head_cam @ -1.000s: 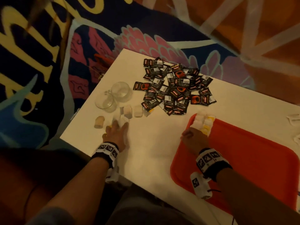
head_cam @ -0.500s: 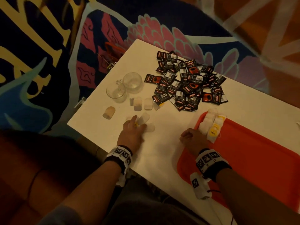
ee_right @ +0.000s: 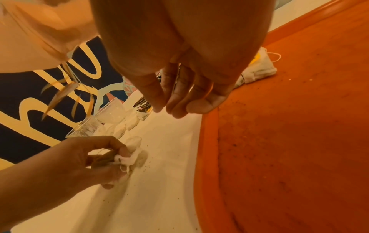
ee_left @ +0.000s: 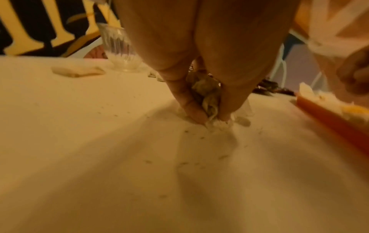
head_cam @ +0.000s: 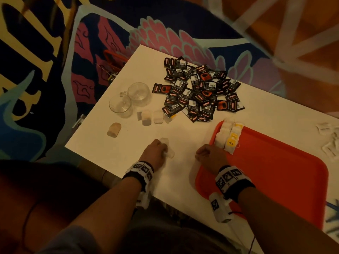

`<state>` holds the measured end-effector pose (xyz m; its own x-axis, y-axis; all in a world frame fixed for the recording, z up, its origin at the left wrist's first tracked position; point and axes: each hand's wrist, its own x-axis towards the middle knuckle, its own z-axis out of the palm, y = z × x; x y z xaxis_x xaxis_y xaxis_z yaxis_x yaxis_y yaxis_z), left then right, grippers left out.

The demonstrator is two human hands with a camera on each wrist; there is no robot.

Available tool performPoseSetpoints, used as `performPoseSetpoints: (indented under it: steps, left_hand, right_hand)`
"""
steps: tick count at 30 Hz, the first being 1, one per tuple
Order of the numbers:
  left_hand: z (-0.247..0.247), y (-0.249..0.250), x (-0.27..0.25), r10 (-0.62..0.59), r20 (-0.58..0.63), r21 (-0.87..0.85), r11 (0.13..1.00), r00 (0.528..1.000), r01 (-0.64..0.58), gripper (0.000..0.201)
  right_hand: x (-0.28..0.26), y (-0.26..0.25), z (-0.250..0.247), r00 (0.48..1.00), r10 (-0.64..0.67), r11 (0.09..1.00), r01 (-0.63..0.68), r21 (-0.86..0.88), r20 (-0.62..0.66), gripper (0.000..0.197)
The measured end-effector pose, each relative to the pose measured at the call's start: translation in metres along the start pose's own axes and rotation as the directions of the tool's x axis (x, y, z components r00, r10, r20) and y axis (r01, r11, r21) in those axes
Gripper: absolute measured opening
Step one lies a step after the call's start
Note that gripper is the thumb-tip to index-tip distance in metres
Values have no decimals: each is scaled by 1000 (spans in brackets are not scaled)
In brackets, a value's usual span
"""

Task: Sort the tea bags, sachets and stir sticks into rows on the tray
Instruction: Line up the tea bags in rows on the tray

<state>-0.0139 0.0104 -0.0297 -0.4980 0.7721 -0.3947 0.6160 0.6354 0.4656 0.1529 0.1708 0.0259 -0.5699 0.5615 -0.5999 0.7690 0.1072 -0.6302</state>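
The left hand [head_cam: 156, 153] pinches a crumpled tea bag [ee_left: 207, 94] between thumb and fingertips, pressed down on the white table [head_cam: 183, 136]. The right hand [head_cam: 211, 158] holds nothing; its loosely curled fingers [ee_right: 179, 108] rest at the near edge of the orange tray [head_cam: 275, 171], just behind the tea bags [head_cam: 228, 138] already laid there

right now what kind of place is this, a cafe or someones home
Probably a home or lounge, not a cafe: a low white table stands on a bold patterned rug, holding glass cups and an orange tray.
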Motion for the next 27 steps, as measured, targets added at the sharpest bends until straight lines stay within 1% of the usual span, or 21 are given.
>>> performPoseSetpoints:
  steps: [2, 3, 4, 5, 6, 7, 8, 11, 12, 13, 14, 16, 18, 21, 23, 25, 26, 27]
  left_hand:
    - [-3, 11, 2, -88, -13, -187, 979, 996, 84, 18]
    - [-6, 17, 3, -150, 21, -336, 930, 989, 148, 16]
    - [-11, 24, 2, -201, 84, -534, 818, 976, 215, 13]
    - [-16, 33, 1, -218, 158, -717, 646, 963, 263, 11]
    - [-21, 40, 1, -214, 219, -839, 456, 952, 295, 13]
    - [-27, 47, 2, -204, 265, -899, 300, 942, 318, 16]
    - [-33, 54, 3, -189, 307, -920, 194, 933, 341, 18]
    - [-45, 71, 3, -83, 407, -913, -12, 909, 408, 22]
    - [-48, 76, 2, -60, 431, -901, -76, 901, 426, 31]
    - [-51, 81, 2, -53, 442, -893, -126, 896, 433, 41]
    - [-54, 88, 1, -45, 454, -881, -167, 890, 442, 45]
    - [-58, 102, 1, -21, 474, -862, -215, 880, 459, 39]
    - [-65, 118, -2, 1, 467, -854, -258, 884, 451, 37]
    - [-71, 136, -5, 32, 437, -855, -295, 899, 426, 37]
    - [-71, 140, -3, 18, 444, -850, -308, 896, 428, 37]
    - [-68, 143, 1, -24, 474, -835, -330, 880, 441, 35]
    - [-67, 144, 2, -40, 481, -830, -341, 876, 441, 35]
    - [-67, 147, 3, -55, 483, -829, -352, 874, 435, 34]
  right_hand:
    - [-2, -1, -2, 1000, 0, 1000, 0, 26, -1, 5]
    - [-3, -1, -3, 1000, -4, 999, 4, 50, -5, 4]
    - [-3, -3, -5, 1000, -7, 996, 8, 87, -12, 4]
    - [-4, -5, -8, 1000, -8, 991, 11, 133, -23, 5]
    - [-4, -7, -10, 999, -6, 985, 12, 174, -35, 5]
    - [-4, -10, -13, 999, -1, 977, 13, 213, -54, 6]
    - [-5, -14, -16, 997, 5, 966, 14, 258, -73, 6]
    - [-5, -24, -25, 995, 32, 901, 13, 434, -95, 13]
    - [-5, -28, -28, 995, 47, 872, 0, 490, -84, 19]
    - [-5, -32, -30, 996, 67, 837, -22, 547, -63, 26]
    - [-5, -36, -32, 996, 83, 790, -43, 612, -37, 31]
    - [-5, -42, -36, 995, 98, 694, -73, 717, 6, 37]
    - [-6, -46, -41, 993, 114, 652, -80, 754, 7, 33]
    - [-8, -49, -52, 992, 112, 615, -29, 788, -51, 12]
    - [-11, -53, -63, 989, 114, 540, 17, 841, -94, 9]
    - [-14, -56, -74, 982, 119, 468, 72, 881, -144, 7]
    - [-15, -56, -80, 976, 121, 458, 105, 883, -179, 7]
    - [-17, -56, -85, 968, 120, 473, 140, 870, -221, 8]
